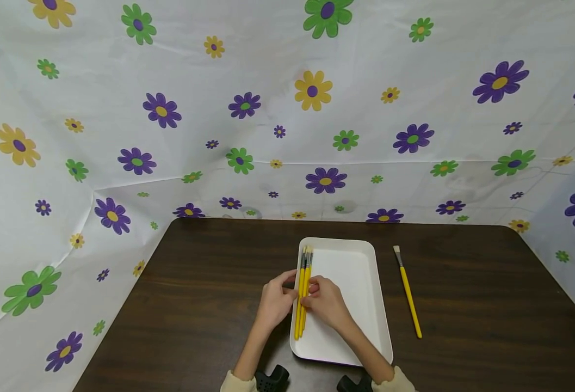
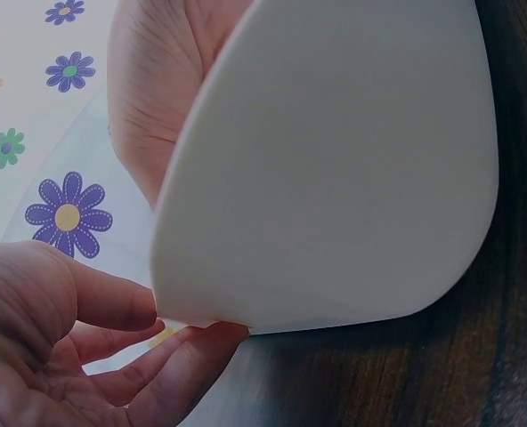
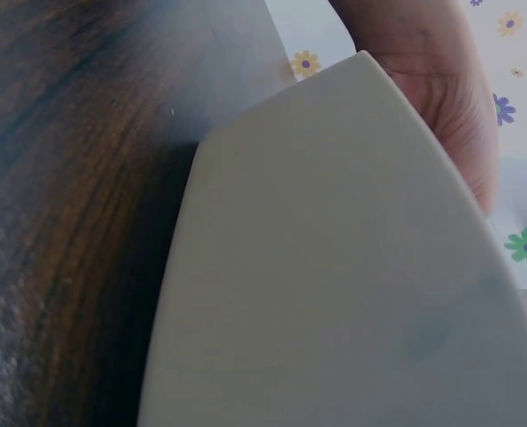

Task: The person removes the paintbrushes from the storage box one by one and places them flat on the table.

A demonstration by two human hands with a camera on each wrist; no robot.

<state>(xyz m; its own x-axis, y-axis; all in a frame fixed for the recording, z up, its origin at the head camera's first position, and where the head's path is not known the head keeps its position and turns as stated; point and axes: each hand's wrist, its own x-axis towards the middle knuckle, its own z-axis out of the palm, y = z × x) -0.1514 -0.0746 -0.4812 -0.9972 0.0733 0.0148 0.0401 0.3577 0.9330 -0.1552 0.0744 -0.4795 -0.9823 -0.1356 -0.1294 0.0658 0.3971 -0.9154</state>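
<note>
Yellow-handled paintbrushes (image 1: 307,270) lie side by side along the left edge of a white tray (image 1: 346,261), bristles toward the back. At the tray's left rim, my left hand (image 1: 274,302) grips the edge, its thumb close to the brush handles. In the left wrist view, the thumb and fingers of that hand (image 2: 32,329) meet at the tray's outer edge. Over the tray, my right hand (image 1: 327,302) pinches a brush handle between thumb and index finger. The tray wall (image 3: 317,249) hides most of this hand's fingers in the right wrist view.
Right of the tray, another yellow-handled paintbrush (image 1: 408,296) lies on the dark wooden table (image 1: 218,261). A white cloth printed with flowers (image 1: 263,54) hangs behind the table and down its sides. Black wrist devices (image 1: 273,378) show at the front edge.
</note>
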